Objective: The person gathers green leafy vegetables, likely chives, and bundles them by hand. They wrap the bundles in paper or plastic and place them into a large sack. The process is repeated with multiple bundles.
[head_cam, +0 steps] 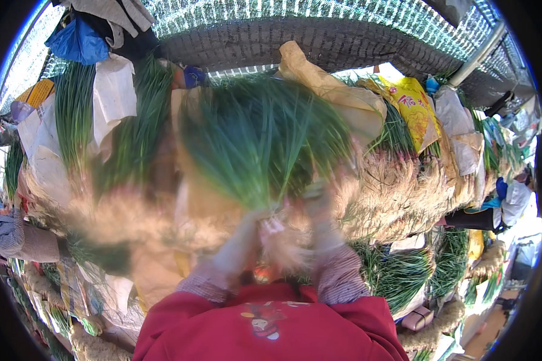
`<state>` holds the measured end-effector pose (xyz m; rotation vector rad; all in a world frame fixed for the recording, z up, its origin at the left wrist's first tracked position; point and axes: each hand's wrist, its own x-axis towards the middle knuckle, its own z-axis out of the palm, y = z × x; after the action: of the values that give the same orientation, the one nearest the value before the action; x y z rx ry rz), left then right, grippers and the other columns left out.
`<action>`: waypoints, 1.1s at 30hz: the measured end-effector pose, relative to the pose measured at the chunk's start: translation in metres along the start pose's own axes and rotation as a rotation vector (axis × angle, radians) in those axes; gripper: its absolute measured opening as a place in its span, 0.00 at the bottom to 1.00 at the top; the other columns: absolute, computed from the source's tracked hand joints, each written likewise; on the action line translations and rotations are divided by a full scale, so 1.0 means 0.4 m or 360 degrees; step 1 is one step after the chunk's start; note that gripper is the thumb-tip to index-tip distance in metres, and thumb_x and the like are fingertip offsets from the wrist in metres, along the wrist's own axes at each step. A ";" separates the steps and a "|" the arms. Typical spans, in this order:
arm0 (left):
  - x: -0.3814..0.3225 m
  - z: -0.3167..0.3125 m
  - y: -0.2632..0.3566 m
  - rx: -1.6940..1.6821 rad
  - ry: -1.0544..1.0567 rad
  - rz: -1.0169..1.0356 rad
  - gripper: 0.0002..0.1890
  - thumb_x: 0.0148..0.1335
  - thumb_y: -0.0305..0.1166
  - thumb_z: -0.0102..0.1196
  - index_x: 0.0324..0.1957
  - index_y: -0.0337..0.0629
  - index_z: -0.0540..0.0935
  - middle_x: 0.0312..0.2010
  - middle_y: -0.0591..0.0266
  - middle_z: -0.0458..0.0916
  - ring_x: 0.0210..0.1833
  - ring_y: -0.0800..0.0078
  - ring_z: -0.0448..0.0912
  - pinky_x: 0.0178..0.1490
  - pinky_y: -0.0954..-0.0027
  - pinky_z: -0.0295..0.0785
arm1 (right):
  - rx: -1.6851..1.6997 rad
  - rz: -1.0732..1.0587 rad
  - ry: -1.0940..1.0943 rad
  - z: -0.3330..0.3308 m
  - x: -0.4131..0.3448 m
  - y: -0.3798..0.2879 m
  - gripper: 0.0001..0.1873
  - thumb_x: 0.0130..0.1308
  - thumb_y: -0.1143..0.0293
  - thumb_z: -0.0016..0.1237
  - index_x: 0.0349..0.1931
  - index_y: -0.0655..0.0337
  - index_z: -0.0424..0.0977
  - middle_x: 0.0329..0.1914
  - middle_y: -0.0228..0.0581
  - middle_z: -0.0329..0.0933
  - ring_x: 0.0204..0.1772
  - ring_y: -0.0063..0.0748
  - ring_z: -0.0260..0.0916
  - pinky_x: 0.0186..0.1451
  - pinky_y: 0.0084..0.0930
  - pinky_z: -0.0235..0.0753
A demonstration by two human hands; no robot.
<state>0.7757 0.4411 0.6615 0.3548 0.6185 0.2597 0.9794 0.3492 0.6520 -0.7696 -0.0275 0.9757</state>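
A fanned bunch of long green plants [262, 144], resembling chive or scallion seedlings, spreads away from me with its leaves up. Pinkish stem bases and pale hairy roots [284, 248] hang at its lower end. My left hand [253, 221], blurred, grips the bunch where leaves meet stems. To the right of the stems is my right hand [318, 198], too blurred to show whether its fingers hold part of the bunch. Behind the bunch lies tan paper or sacking [207, 192], partly covered by the leaves.
A long heap of rooted bunches [388, 198] runs across in front, with a yellow printed bag [411, 108] on it. More green bunches [402, 275] lie at lower right. A metal pole [478, 54] and shade netting [320, 40] stand behind. Another person's sleeve [13, 234] shows at far left.
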 end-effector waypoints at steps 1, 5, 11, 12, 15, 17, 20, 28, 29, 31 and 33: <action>-0.003 -0.023 -0.004 -0.0041 0.0084 -0.0043 0.18 0.58 0.32 0.50 0.48 0.29 0.76 0.41 0.48 0.81 0.39 0.59 0.81 0.45 0.61 0.79 | -0.0188 -0.0143 0.0241 -0.008 0.003 -0.026 0.09 0.65 0.70 0.46 0.44 0.59 0.72 0.33 0.36 0.74 0.31 0.28 0.72 0.40 0.30 0.75; 0.001 -0.111 -0.003 0.0045 0.0073 0.0029 0.19 0.57 0.32 0.51 0.48 0.29 0.76 0.44 0.48 0.80 0.42 0.59 0.81 0.47 0.59 0.79 | -0.0978 -0.0079 0.0190 -0.038 0.017 -0.066 0.19 0.67 0.71 0.44 0.58 0.58 0.62 0.36 0.46 0.74 0.25 0.31 0.71 0.37 0.26 0.78; -0.005 -0.123 -0.006 0.0023 -0.0014 -0.0202 0.20 0.56 0.32 0.52 0.49 0.28 0.76 0.41 0.46 0.82 0.46 0.56 0.81 0.54 0.58 0.76 | -0.1269 0.0825 -0.0184 0.043 0.061 0.019 0.16 0.67 0.60 0.46 0.49 0.57 0.75 0.44 0.40 0.76 0.39 0.39 0.76 0.47 0.34 0.78; -0.022 -0.124 0.008 0.0097 -0.0024 -0.0220 0.22 0.55 0.32 0.53 0.51 0.28 0.75 0.41 0.46 0.82 0.47 0.55 0.80 0.56 0.58 0.75 | -0.1609 0.0528 -0.0292 0.056 0.070 0.013 0.15 0.66 0.61 0.47 0.48 0.58 0.75 0.41 0.39 0.77 0.38 0.36 0.75 0.45 0.33 0.78; -0.096 -0.145 0.061 0.0070 -0.0058 -0.0251 0.27 0.53 0.33 0.56 0.55 0.28 0.73 0.42 0.45 0.82 0.50 0.52 0.79 0.60 0.58 0.72 | -0.1764 0.0288 -0.0246 0.061 0.081 -0.024 0.14 0.64 0.62 0.50 0.44 0.59 0.77 0.36 0.37 0.78 0.34 0.30 0.74 0.41 0.28 0.77; -0.124 -0.158 0.096 0.0097 -0.0206 -0.0157 0.26 0.53 0.31 0.57 0.55 0.29 0.72 0.45 0.44 0.81 0.52 0.51 0.79 0.59 0.55 0.74 | -0.1445 0.0672 0.0073 0.044 0.072 -0.051 0.13 0.62 0.59 0.51 0.39 0.59 0.78 0.36 0.37 0.78 0.33 0.28 0.73 0.41 0.26 0.75; -0.122 -0.152 0.087 0.0260 0.0026 -0.0178 0.25 0.54 0.29 0.55 0.55 0.29 0.72 0.47 0.44 0.80 0.51 0.52 0.79 0.56 0.55 0.76 | -0.1791 0.0813 -0.0209 0.027 0.028 -0.045 0.19 0.59 0.55 0.53 0.39 0.64 0.75 0.29 0.36 0.75 0.31 0.27 0.72 0.36 0.25 0.72; -0.023 -0.046 -0.011 0.0257 0.0088 -0.0265 0.16 0.60 0.24 0.49 0.49 0.25 0.74 0.42 0.46 0.81 0.42 0.61 0.82 0.49 0.62 0.79 | -0.3652 -0.0609 -0.0824 0.055 -0.063 0.130 0.11 0.58 0.62 0.54 0.30 0.60 0.76 0.25 0.35 0.75 0.34 0.31 0.77 0.33 0.29 0.75; -0.027 -0.038 -0.006 0.0299 0.0061 -0.0280 0.16 0.60 0.25 0.48 0.49 0.25 0.74 0.42 0.46 0.81 0.42 0.61 0.82 0.49 0.62 0.79 | -0.3635 -0.0788 -0.0663 0.040 -0.069 0.136 0.10 0.57 0.62 0.54 0.31 0.59 0.76 0.24 0.35 0.74 0.33 0.33 0.77 0.33 0.30 0.75; -0.047 -0.029 0.007 0.0315 0.0025 -0.0267 0.16 0.60 0.26 0.49 0.49 0.25 0.74 0.43 0.46 0.80 0.43 0.59 0.82 0.50 0.62 0.79 | -0.3666 -0.0863 -0.0505 -0.002 -0.086 0.127 0.10 0.57 0.62 0.53 0.33 0.58 0.76 0.21 0.34 0.72 0.31 0.37 0.76 0.32 0.33 0.75; -0.081 -0.032 0.027 0.0349 -0.0020 -0.0214 0.17 0.59 0.28 0.50 0.48 0.26 0.75 0.44 0.45 0.80 0.44 0.57 0.81 0.50 0.62 0.79 | -0.3594 -0.0389 0.0142 -0.048 -0.115 0.093 0.08 0.63 0.63 0.47 0.36 0.56 0.75 0.27 0.39 0.77 0.32 0.44 0.77 0.36 0.40 0.76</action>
<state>0.7412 0.4432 0.6728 0.5228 0.6570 0.0602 0.9319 0.3155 0.6296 -2.7189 -1.2803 0.2678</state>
